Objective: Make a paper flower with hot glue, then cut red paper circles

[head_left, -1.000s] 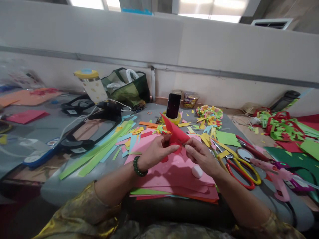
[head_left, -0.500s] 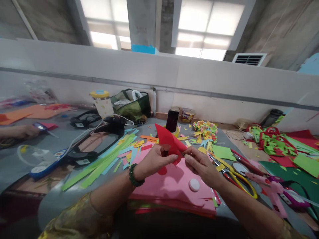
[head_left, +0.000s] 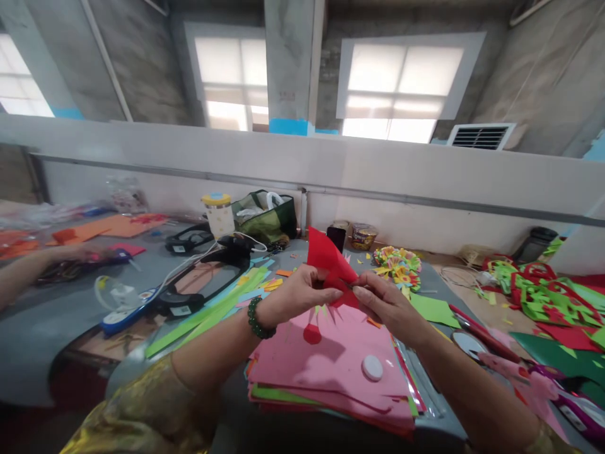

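A folded piece of red paper [head_left: 326, 258] is pinched between both my hands above the table. My left hand [head_left: 295, 295], with a green bead bracelet [head_left: 256, 319] at the wrist, grips its lower left part. My right hand [head_left: 385, 306] pinches its lower right edge with thumb and fingers pressed together. Below my hands lies a stack of coloured sheets with pink paper [head_left: 331, 359] on top. A small red scrap [head_left: 312, 334] and a white round cap [head_left: 372, 367] lie on the pink sheet.
Green paper strips [head_left: 212, 309], a black phone [head_left: 336, 236], paper flowers [head_left: 399, 265], a jar with a yellow lid [head_left: 219, 214] and a green bag [head_left: 265, 217] lie beyond. Red-handled scissors [head_left: 479, 337] and green and red cuttings [head_left: 543, 296] are at the right. Another person's arm [head_left: 33, 271] reaches in at the left.
My head has tilted up, so more wall and windows show. My hands have lifted the red paper a little higher. The other person's arm has come further into view at the left.
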Motion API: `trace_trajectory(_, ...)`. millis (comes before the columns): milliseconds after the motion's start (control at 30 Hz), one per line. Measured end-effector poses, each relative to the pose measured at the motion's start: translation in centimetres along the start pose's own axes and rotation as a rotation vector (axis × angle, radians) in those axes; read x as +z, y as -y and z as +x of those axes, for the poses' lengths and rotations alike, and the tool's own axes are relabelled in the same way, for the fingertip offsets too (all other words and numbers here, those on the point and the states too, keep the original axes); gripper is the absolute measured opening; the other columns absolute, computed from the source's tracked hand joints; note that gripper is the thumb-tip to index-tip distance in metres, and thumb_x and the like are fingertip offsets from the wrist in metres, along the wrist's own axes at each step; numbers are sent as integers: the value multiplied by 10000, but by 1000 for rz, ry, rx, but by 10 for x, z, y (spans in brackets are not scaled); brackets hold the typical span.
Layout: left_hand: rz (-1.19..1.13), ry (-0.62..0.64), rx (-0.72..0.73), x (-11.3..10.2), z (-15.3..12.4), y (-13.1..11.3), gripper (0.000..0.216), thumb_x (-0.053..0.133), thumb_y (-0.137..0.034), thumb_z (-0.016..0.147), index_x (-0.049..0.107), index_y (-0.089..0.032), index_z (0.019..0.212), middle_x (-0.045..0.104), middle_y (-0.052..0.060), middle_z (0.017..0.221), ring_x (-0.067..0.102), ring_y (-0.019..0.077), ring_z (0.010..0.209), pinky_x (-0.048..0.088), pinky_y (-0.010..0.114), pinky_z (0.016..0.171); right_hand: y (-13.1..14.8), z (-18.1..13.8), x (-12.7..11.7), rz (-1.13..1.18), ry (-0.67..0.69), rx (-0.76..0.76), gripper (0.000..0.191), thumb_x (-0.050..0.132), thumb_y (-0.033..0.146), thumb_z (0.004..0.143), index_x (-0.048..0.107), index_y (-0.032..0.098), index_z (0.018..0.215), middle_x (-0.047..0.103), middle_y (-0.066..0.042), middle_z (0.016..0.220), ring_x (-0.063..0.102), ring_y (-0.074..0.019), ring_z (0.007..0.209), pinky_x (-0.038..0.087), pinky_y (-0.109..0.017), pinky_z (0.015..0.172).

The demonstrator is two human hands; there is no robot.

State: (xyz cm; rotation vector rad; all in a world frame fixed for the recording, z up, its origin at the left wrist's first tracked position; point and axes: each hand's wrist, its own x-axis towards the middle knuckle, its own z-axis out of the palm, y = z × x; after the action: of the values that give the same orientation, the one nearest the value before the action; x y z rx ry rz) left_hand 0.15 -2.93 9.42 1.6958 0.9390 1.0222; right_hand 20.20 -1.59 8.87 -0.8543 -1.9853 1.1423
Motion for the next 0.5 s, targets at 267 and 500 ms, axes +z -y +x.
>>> trace_trajectory(267, 5, 44, -36, 0, 8, -7, 291, 667, -221, 645, 731, -125, 912, 619, -23, 664, 515, 109, 628, 412, 219, 584, 5, 4, -11, -189, 14, -55, 381, 536, 580, 876, 572, 201, 845, 458, 36, 654, 395, -118, 594, 301, -255, 516)
trace_trajectory(500, 157, 140, -48, 1, 24, -17, 119, 633, -260, 654, 634, -143, 674, 519, -43, 581, 429, 85, 552, 340, 212, 507, -2, 4, -21, -165, -10, -64, 358, 512, 559, 889, 530, 211, 805, 406, 47, 631, 357, -116, 587, 264, -253, 517)
